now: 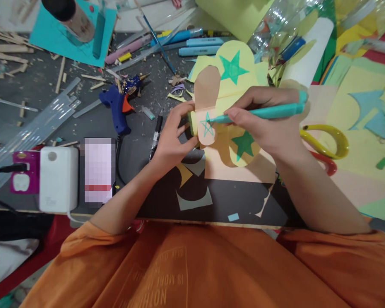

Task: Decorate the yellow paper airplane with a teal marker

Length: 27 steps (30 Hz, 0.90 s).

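Note:
My right hand [259, 115] grips a teal marker [276, 112], its tip touching a star outline on a small pinkish paper cutout [208, 92]. That outline is drawn in thin green lines on the cutout's lower half. Fingers of my left hand [176, 132] press the cutout's left side, thumb and fingertips at its edge. Beneath it lies a larger yellow paper shape [240, 92] bearing two filled green stars, one above and one below. A sheet of pink paper [240, 169] lies under these.
Left of my hand are a blue glue gun [117, 105], a black pen [156, 134], a phone [98, 171] and a white power bank [58, 179]. Yellow-handled scissors [327, 141] lie by my right forearm. Markers [205, 42], glue sticks [48, 124] and paper scraps [195, 199] are scattered about.

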Tool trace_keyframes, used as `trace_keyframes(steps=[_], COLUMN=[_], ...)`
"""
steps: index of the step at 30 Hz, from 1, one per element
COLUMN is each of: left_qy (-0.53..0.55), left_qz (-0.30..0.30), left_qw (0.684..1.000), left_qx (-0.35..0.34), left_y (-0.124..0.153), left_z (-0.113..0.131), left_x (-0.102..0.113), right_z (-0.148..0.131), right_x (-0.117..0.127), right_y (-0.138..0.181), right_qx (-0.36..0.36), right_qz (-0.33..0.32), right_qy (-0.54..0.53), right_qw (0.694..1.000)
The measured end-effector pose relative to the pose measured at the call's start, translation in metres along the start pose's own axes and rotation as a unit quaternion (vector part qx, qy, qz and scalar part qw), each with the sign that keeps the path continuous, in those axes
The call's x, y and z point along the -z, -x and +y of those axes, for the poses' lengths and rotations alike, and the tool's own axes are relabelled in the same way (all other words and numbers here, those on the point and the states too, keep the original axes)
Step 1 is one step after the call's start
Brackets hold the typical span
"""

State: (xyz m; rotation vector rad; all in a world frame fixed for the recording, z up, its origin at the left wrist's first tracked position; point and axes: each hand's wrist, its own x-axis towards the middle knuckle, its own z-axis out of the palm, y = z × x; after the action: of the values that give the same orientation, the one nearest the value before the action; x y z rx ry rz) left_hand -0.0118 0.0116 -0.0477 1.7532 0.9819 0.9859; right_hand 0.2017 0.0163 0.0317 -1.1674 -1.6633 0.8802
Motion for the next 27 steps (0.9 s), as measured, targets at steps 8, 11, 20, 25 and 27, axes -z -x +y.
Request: trace_keyframes(steps=[8, 11, 20, 25, 27], left_qy=[0.001, -0.003, -0.020, -0.019, -0.021], left_qz=[0.007, 0.009, 0.008, 0.024, 0.042], left_qw=[1.000, 1.000, 1.000, 0.999, 0.998], left_qx=[-0.006, -0.008, -0.021, -0.032, -0.032], left_y=[-0.0002, -0.0002, -0.0002, 0.0014, 0.0019], left_z=[0.0001, -0.0002, -0.0011, -0.0024, -0.0033], left_x=[-0.0015, -0.0014, -0.0008, -0.0018, -0.0013], right_z=[-0.0017, 0.0003, 0.0017, 0.0002, 0.0000], right_x=[-0.0022, -0.0013, 0.0001, 0.0014, 0.0012], right_y=[-0.0003, -0.0002, -0.0015, 0.0010, 0.0032], right_qx=[0.014, 0.007, -0.013, -0.002, 0.007], right_qz=[0.013, 0.014, 0.021, 0.058, 0.060], right_qy=[-0.037, -0.029, -0.035, -0.046, -0.029], right_qw=[0.999, 0.999, 0.999, 0.997, 0.998])
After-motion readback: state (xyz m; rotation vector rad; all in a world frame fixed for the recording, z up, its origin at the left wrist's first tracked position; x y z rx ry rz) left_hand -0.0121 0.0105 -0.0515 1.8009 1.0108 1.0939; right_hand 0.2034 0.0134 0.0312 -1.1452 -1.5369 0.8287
